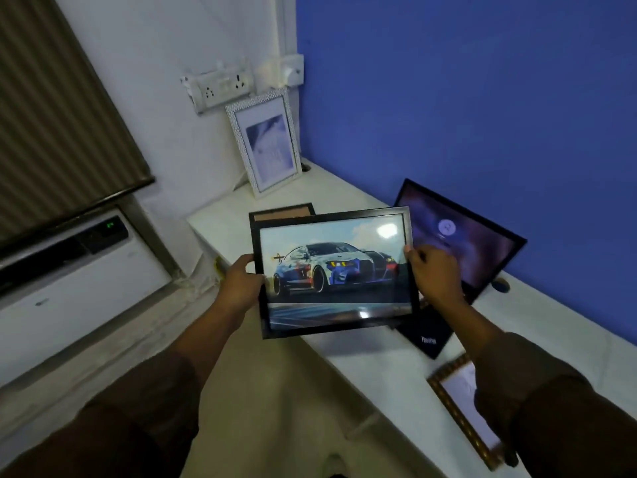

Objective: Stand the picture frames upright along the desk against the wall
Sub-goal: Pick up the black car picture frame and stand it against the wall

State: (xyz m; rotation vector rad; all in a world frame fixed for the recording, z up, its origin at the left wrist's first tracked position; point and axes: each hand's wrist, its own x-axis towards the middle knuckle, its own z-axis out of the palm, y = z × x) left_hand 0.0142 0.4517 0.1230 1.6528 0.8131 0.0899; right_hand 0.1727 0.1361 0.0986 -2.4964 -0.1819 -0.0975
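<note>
A black-framed car picture (334, 270) is held in the air above the white desk (386, 360), its face turned to me. My left hand (241, 281) grips its left edge and my right hand (434, 274) grips its right edge. A white-framed picture (265, 143) stands upright against the white wall at the desk's far end. Behind the car picture, a dark frame (282, 212) with a brown back lies on the desk, mostly hidden. A gold-framed picture (465, 408) lies flat near the desk's front right, partly under my right sleeve.
An open black laptop (465, 236) sits against the blue wall on the right. A socket plate (224, 88) is on the white wall above the standing frame. An air conditioner (76, 270) sits under a window blind at left. Floor shows below the desk edge.
</note>
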